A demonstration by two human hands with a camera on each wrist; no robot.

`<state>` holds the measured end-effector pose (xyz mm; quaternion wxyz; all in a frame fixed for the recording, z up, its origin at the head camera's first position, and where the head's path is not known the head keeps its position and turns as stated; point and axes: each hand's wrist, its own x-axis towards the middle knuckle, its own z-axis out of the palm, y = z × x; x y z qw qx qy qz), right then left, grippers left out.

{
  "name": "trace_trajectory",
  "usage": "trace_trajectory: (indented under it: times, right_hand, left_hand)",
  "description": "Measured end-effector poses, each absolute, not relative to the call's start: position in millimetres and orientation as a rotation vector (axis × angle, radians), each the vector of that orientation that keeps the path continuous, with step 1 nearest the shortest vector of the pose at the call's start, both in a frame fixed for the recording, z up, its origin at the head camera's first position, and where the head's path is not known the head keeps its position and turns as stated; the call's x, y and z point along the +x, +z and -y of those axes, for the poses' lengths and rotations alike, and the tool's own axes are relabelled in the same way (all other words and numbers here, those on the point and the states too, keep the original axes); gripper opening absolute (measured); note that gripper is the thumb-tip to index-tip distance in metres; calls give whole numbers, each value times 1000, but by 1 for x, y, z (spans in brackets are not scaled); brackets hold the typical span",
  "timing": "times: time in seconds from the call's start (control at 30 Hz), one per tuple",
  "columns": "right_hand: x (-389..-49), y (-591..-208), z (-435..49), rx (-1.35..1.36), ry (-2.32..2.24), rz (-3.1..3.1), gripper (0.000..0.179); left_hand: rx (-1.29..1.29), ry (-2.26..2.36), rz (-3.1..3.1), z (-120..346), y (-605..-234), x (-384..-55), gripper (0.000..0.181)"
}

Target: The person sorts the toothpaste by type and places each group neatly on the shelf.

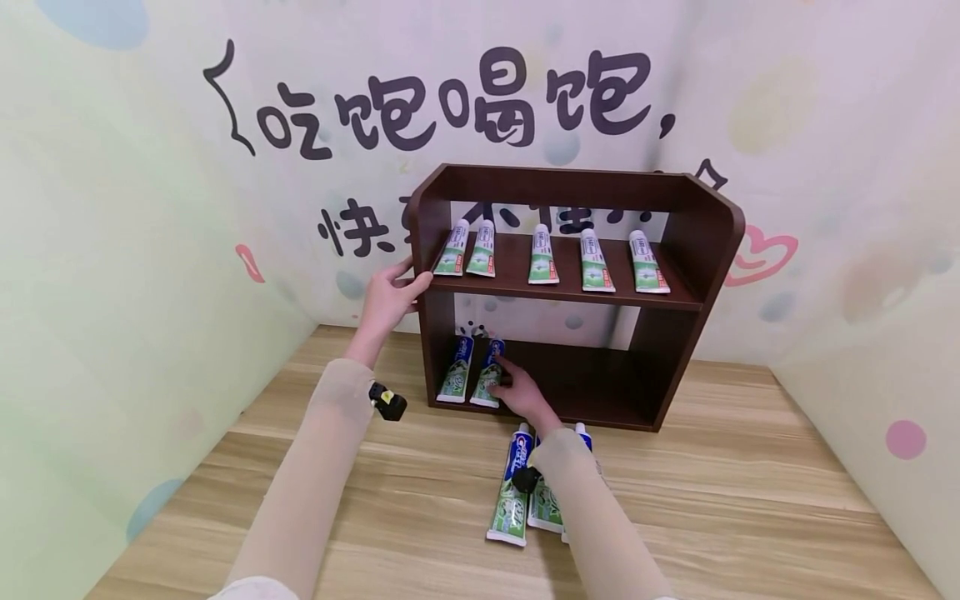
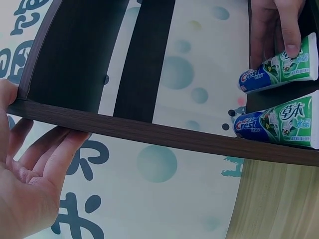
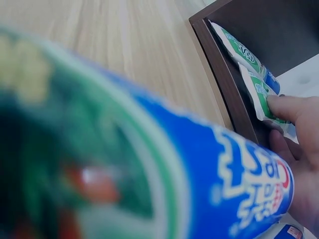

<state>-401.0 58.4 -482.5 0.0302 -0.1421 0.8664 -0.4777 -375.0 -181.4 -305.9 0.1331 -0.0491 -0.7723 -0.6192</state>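
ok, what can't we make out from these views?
Head: the two right-hand tubes before the shelf, partly covered by the right sleeve.
Head: the second line of wall writing, partly blocked by the shelf.
Left wrist: the rest of the right hand, cut off by the top edge.
Right wrist: the near tube, its picture blurred, its tail past the left edge.
Right wrist: the held tube's cap end, behind the hand.

Dark lettering (image 1: pixel 504 68) on spotted wall (image 1: pixel 360 42)
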Motion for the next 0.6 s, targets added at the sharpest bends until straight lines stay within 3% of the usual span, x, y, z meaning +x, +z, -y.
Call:
trace_trajectory:
  times: [0.6]
  right_hand:
    - [-401, -483, -57, -413, -1456, -2684, 61]
  left_hand:
    - [-129, -1769, 2253, 181, -306, -376, 65]
